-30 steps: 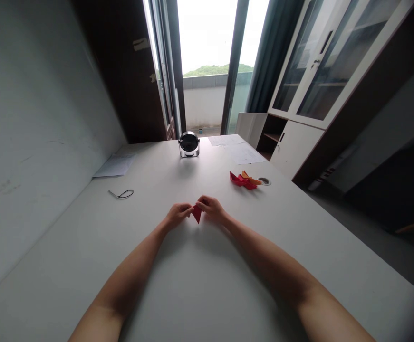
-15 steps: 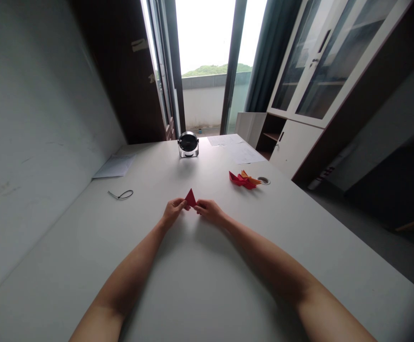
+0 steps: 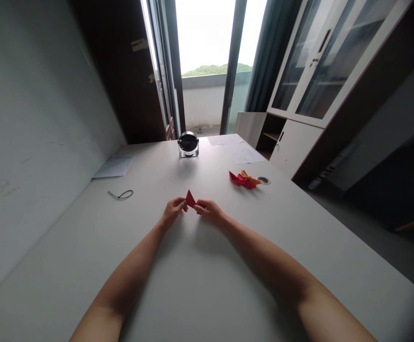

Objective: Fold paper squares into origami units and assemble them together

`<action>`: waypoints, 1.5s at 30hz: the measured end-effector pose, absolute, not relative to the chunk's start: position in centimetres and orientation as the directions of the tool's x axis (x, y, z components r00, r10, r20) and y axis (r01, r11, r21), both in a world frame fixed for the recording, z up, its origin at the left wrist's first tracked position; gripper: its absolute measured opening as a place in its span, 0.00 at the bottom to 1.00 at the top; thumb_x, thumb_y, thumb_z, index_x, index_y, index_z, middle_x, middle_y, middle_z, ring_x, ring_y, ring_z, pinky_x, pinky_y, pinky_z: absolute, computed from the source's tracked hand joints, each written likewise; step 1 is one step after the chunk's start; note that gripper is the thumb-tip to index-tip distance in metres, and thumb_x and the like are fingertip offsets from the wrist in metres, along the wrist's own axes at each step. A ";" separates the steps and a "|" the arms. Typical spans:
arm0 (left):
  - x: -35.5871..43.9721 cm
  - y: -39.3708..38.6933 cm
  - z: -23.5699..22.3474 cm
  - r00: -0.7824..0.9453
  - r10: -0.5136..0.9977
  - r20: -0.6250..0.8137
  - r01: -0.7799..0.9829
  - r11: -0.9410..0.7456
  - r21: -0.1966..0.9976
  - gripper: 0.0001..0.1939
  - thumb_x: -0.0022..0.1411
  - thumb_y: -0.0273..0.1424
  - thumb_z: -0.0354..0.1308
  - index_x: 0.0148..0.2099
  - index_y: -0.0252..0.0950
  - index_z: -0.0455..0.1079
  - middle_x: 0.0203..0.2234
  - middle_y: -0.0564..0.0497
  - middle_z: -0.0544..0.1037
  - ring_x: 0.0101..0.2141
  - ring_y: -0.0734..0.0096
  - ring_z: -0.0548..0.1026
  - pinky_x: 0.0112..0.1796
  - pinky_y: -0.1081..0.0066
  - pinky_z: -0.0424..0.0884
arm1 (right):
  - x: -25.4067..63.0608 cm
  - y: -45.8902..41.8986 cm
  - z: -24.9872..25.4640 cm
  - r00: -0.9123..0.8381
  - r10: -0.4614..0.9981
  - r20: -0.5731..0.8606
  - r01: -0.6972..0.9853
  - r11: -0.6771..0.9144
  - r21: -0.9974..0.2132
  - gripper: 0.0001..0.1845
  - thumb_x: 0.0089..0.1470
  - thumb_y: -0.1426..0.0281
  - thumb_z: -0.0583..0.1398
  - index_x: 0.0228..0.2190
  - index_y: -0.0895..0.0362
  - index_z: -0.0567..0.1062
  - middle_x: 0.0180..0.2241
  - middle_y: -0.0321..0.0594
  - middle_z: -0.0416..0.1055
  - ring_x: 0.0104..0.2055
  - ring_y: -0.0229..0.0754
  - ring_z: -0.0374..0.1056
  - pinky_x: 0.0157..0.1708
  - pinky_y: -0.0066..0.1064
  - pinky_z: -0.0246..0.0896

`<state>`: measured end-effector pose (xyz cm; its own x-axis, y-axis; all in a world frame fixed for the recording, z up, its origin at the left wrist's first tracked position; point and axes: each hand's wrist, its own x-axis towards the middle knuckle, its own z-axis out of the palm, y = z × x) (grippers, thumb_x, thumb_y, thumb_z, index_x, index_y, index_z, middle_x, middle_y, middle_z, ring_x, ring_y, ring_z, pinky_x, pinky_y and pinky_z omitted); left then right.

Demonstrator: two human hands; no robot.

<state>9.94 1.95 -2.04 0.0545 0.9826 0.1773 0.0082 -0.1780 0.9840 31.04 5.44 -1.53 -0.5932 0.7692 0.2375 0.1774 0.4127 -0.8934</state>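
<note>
A small piece of folded red paper (image 3: 190, 199), triangular with its point upward, is held just above the white table (image 3: 192, 280). My left hand (image 3: 174, 210) pinches its left edge between thumb and fingers. At the lower right corner, my right hand (image 3: 207, 209) grips the same paper with bent fingers. The fingertips hide the paper's lower corners. To the right and farther back lie several folded paper pieces (image 3: 244, 180), red and orange, heaped together.
Beside the heap is a round grommet hole (image 3: 264, 180). A round silver-and-black device (image 3: 188, 144) on a stand is at the back. A black cable tie loop (image 3: 124, 194) lies left, in front of white sheets (image 3: 114, 166). More papers (image 3: 244, 153) lie at the far right.
The red paper has turned a little between my hands, its tip shifting slightly left and down. Both hands stay nearly in place and keep their hold.
</note>
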 end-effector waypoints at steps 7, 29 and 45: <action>10.0 1.6 -1.6 0.141 0.977 0.159 0.040 -0.166 0.985 0.18 0.62 0.44 0.62 0.42 0.32 0.78 0.28 0.48 0.80 0.30 0.68 0.75 0.37 0.68 0.70 | 31.3 5.1 -0.4 -0.581 0.774 0.253 0.091 0.371 -0.924 0.21 0.60 0.52 0.58 0.28 0.57 0.74 0.25 0.36 0.72 0.28 0.38 0.63 0.31 0.28 0.57; 10.3 2.0 -2.8 0.202 0.961 0.187 0.084 -0.208 0.975 0.19 0.65 0.43 0.59 0.47 0.32 0.76 0.29 0.47 0.80 0.30 0.68 0.76 0.35 0.69 0.70 | 31.0 6.1 -2.5 -0.404 0.844 0.352 0.181 0.451 -0.874 0.09 0.58 0.64 0.58 0.35 0.56 0.75 0.21 0.31 0.66 0.23 0.35 0.58 0.27 0.26 0.54; 10.3 1.8 -2.5 0.221 0.965 0.144 0.138 -0.178 0.974 0.16 0.60 0.40 0.64 0.43 0.33 0.78 0.33 0.47 0.81 0.33 0.68 0.77 0.37 0.70 0.71 | 30.8 6.1 -2.3 -0.437 0.822 0.365 0.128 0.458 -0.880 0.11 0.59 0.64 0.58 0.31 0.58 0.77 0.28 0.40 0.74 0.30 0.40 0.67 0.31 0.30 0.60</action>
